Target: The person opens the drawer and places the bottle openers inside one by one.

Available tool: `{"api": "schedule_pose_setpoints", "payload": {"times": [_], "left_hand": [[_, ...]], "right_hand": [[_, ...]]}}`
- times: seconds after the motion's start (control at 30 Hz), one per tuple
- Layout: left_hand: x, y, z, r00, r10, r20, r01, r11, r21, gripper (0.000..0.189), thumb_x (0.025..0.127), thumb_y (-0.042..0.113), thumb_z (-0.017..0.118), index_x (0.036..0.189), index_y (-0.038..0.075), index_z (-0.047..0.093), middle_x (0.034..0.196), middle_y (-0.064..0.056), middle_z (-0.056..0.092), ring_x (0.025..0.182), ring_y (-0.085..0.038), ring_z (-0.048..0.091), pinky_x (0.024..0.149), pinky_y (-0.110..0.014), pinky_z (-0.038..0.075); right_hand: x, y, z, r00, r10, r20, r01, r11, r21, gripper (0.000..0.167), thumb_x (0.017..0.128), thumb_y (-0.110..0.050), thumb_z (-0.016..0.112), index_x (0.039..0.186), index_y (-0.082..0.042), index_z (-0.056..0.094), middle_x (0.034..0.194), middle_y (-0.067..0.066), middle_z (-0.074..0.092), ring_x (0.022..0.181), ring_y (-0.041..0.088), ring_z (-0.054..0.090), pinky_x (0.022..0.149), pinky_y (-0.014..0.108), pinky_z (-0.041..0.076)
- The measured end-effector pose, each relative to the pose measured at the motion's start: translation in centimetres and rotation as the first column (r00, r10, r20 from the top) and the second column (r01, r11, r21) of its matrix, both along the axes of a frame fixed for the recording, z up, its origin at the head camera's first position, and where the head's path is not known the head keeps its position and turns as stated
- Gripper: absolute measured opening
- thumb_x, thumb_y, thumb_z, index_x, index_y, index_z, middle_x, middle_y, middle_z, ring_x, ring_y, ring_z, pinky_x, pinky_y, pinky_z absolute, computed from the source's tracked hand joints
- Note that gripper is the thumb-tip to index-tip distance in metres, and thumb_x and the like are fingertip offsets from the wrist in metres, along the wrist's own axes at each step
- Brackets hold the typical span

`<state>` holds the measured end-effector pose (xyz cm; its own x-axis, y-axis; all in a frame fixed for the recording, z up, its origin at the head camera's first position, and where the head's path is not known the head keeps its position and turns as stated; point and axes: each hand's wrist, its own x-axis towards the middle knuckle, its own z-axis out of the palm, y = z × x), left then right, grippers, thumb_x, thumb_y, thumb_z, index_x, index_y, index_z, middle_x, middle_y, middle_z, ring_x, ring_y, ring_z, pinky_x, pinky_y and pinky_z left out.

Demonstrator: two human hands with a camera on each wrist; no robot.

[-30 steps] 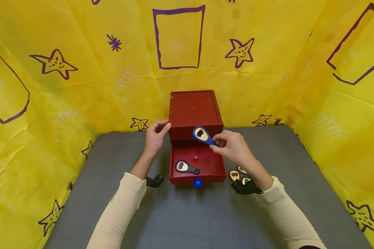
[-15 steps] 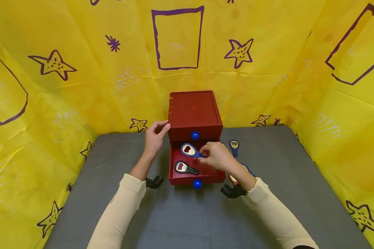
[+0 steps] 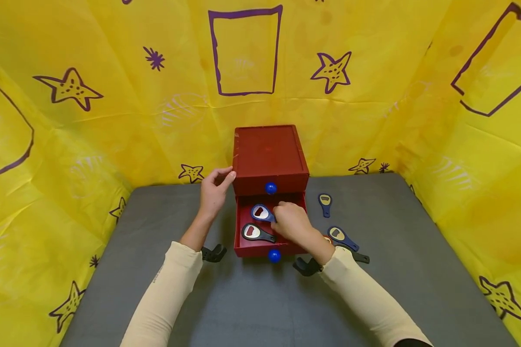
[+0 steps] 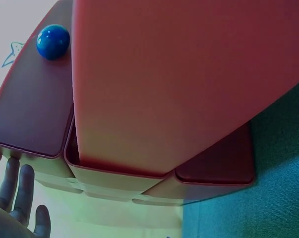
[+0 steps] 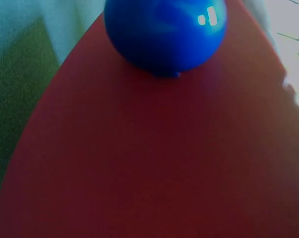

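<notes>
"Down from above the drawer a second ago, the blue bottle opener [image 3: 266,215] now sits inside the pulled-out lower drawer [image 3: 243,251], and my right hand [image 3: 293,222] has sunk in with it."

"Still pinching it?"

"I can't tell. My fingers curl over the handle end, but their tips are hidden, and the right wrist view gives me only a blue knob [image 5: 164,34] on red plastic."

"And your left hand [image 3: 213,193]?"

"Gripping nothing: loosely extended fingers touch the left side of the red cabinet [image 3: 269,152]."

"What worries you?"

"A snag, mostly. The black bottle opener [image 3: 257,233] lies just in front, so a sloppy release could drag the blue one on top of it. Leaning on the drawer front might tip the cabinet too, since my left hand only steadies its side."

"And on the bench [image 3: 226,308]?"

"My right sleeve [image 3: 364,294] hangs over part of the cluster beside the drawer. Pulled back low, it could catch the nearer blue opener [image 3: 345,239] or the black handle [image 3: 360,258] and scatter them."
</notes>
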<state>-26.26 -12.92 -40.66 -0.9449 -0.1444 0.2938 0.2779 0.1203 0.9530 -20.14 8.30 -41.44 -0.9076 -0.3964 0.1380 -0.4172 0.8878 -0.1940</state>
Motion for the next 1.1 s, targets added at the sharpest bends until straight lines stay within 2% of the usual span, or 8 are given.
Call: {"api": "schedule_pose_setpoints", "payload": {"times": [0.13,0.37,0.47,0.6,0.67,0.87,1.0,1.1], "left_hand": [[0.1,-0.1,0.3,1.0,-0.008,0.015,0.008,1.0,0.012,0.032,0.09,0.016,0.07,0.116,-0.002,0.068,0.096,0.005,0.067,0.084,-0.003,0.059,0.076,-0.014,0.048],[2.4,0.6,3.0,0.999,-0.022,0.038,0.023,1.0,-0.016,0.032,0.092,0.01,0.066,0.119,-0.007,0.064,0.112,-0.023,0.066,0.084,0.0,0.057,0.078,-0.013,0.047],[2.5,0.6,3.1,0.999,-0.026,0.046,0.026,1.0,-0.012,0.032,0.093,0.011,0.065,0.119,-0.007,0.064,0.114,-0.026,0.064,0.084,-0.001,0.057,0.078,-0.014,0.047],[2.4,0.6,3.0,0.999,-0.024,0.038,0.025,1.0,-0.009,0.031,0.093,0.011,0.065,0.118,-0.007,0.064,0.112,-0.024,0.065,0.085,-0.002,0.057,0.078,-0.014,0.047],[1.9,0.4,2.3,0.999,-0.022,0.035,0.022,1.0,-0.002,0.031,0.092,0.011,0.066,0.118,-0.006,0.065,0.112,-0.023,0.065,0.085,-0.003,0.058,0.078,-0.014,0.048],[0.4,0.0,0.2,1.0,-0.012,0.016,0.012,1.0,0.007,0.032,0.091,0.018,0.07,0.117,0.0,0.068,0.11,-0.02,0.066,0.086,-0.005,0.059,0.078,-0.015,0.048],[1.3,0.3,1.4,1.0,-0.025,0.013,0.025,1.0,0.017,0.032,0.091,0.014,0.068,0.117,-0.005,0.066,0.11,-0.023,0.065,0.085,-0.004,0.059,0.078,-0.015,0.048],[2.1,0.6,2.7,0.999,-0.028,0.018,0.027,0.999,0.022,0.031,0.092,0.01,0.067,0.117,-0.008,0.065,0.107,-0.02,0.066,0.083,-0.001,0.058,0.077,-0.014,0.048]], "right_hand": [[-0.3,-0.7,-0.3,1.0,-0.016,0.025,0.015,0.999,0.041,0.011,0.078,-0.015,0.074,0.08,-0.004,0.072,0.082,0.01,0.067,0.071,0.024,0.059,0.064,0.039,0.054],[-0.5,-1.9,-0.9,0.995,-0.041,0.095,0.03,0.993,0.113,0.013,0.079,-0.017,0.075,0.083,-0.005,0.072,0.082,0.01,0.069,0.068,0.024,0.06,0.061,0.038,0.054],[-0.4,-2.4,-1.1,0.995,-0.008,0.101,-0.002,0.995,0.097,0.012,0.081,-0.015,0.074,0.085,-0.004,0.073,0.082,0.011,0.071,0.068,0.024,0.061,0.063,0.038,0.056],[-0.4,-2.5,-1.1,0.99,0.082,0.111,-0.082,0.997,0.0,0.014,0.087,-0.012,0.068,0.094,-0.001,0.071,0.087,0.012,0.07,0.075,0.023,0.063,0.075,0.037,0.057],[-0.2,-2.3,-0.9,0.988,0.12,0.094,-0.117,0.992,-0.039,0.017,0.09,-0.014,0.066,0.1,-0.001,0.07,0.09,0.011,0.069,0.079,0.024,0.063,0.079,0.037,0.056],[1.1,0.3,2.1,0.988,0.147,0.053,-0.136,0.975,-0.176,0.023,0.092,-0.021,0.066,0.108,-0.006,0.071,0.096,0.007,0.07,0.083,0.021,0.063,0.077,0.036,0.055],[1.8,3.2,5.2,0.998,0.052,-0.04,-0.062,0.949,-0.309,0.019,0.092,-0.022,0.066,0.1,-0.007,0.075,0.093,0.006,0.074,0.08,0.02,0.065,0.074,0.036,0.054],[1.3,5.6,6.5,0.99,-0.079,-0.118,0.018,0.893,-0.449,0.017,0.092,-0.019,0.066,0.097,-0.006,0.075,0.088,0.009,0.074,0.073,0.021,0.064,0.068,0.035,0.052]]}}
